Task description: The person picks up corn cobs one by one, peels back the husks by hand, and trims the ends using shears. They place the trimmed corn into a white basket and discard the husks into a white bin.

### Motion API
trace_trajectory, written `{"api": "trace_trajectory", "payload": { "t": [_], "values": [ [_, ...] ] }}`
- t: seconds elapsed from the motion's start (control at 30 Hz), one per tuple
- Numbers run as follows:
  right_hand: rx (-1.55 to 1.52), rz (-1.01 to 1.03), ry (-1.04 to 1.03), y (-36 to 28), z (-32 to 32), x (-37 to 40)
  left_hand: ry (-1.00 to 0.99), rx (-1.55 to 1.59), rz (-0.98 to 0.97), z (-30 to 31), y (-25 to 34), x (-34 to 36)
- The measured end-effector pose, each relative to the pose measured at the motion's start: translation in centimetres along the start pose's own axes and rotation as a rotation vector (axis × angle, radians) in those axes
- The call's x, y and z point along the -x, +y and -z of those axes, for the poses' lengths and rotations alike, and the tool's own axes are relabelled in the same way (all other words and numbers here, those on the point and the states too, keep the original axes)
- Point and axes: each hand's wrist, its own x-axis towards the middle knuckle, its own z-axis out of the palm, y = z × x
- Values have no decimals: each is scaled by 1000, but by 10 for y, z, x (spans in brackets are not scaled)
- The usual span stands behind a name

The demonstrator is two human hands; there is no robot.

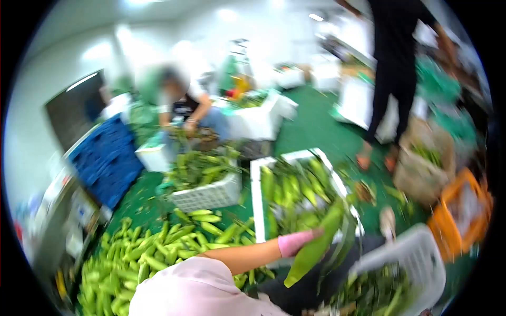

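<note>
My left hand point(299, 242), in a pink glove, reaches across from the lower left and is closed on a large unhusked ear of corn point(314, 251). The ear is tilted, with long loose leaves hanging beside it. Just beyond the hand, a white foam box point(256, 210) holds several green ears laid side by side. Below and to the left of my forearm lies a big heap of green corn ears point(153, 258) on the floor. My right hand does not show.
A white plastic crate point(429, 258) with stripped leaves point(377, 289) stands at lower right, beside an orange crate point(458, 216). A seated person point(184, 108) works behind a leaf-filled white basket point(205, 196). Another person in black point(395, 68) stands near a brown sack point(424, 163). The floor is green.
</note>
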Motion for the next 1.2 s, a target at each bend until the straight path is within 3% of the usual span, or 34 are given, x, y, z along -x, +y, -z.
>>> {"api": "trace_trajectory", "payload": {
  "t": [0.07, 0.17, 0.23, 0.27, 0.3, 0.33, 0.37, 0.4, 0.47, 0.53, 0.6, 0.63, 0.67, 0.73, 0.77, 0.8, 0.93, 1.03, 1.07, 1.13, 1.2],
  "values": [
    [-112, 151, -87, 9, -14, 11, -81, 223, 113, -44, -18, -19],
    [65, 233, -196, -13, -6, 19, -79, -44, 198, -80, -51, -60],
    [434, 200, -184, -28, 15, 27, -20, -226, 144, -100, -67, -69],
    [605, 259, -98, -41, -3, 41, 34, -259, 103, -107, -71, -75],
    [966, 373, -29, -51, -5, 48, 89, -294, 63, -115, -76, -82],
    [1335, 469, 49, -62, -6, 52, -20, -570, -26, -147, -54, -72],
    [1446, 572, 83, -75, -13, 55, -64, -994, -215, -138, -56, -81],
    [1447, 649, 126, -83, -21, 56, 20, -1391, -226, -162, -42, -73],
    [1443, 730, 124, -83, -23, 41, 44, -1696, -291, -173, -43, -71],
    [1486, 700, 35, -82, -35, 23, 36, -1691, -220, -175, -46, -71],
    [1037, 528, -179, -77, -43, 15, 34, -1709, -184, -170, -44, -66],
    [726, 320, -253, -80, -46, 17, 19, -1710, -47, -170, -37, -63],
    [582, 231, -237, -91, -48, 17, 11, -1588, -14, -165, -34, -60],
    [680, 278, 5, -91, -24, 2, -20, -1341, 28, -153, -30, -56],
    [719, 194, 78, -95, -12, -5, -59, -1292, 28, -146, -29, -56],
    [872, 273, 121, -89, 10, -18, -92, -1217, 53, -143, -30, -57],
    [722, 16, 92, -133, -18, 2, -247, -1009, 233, -138, -43, -54],
    [1182, 115, 181, -124, 13, 5, -359, -840, 396, -124, -51, -61],
    [1304, 116, 181, -124, 19, 9, -372, -668, 535, -116, -51, -63],
    [1363, 90, 182, -120, 30, 17, -368, -309, 805, -107, -53, -63],
    [1301, 82, 171, -112, 35, 23, -430, -316, 871, -105, -60, -63]
  ]
}}
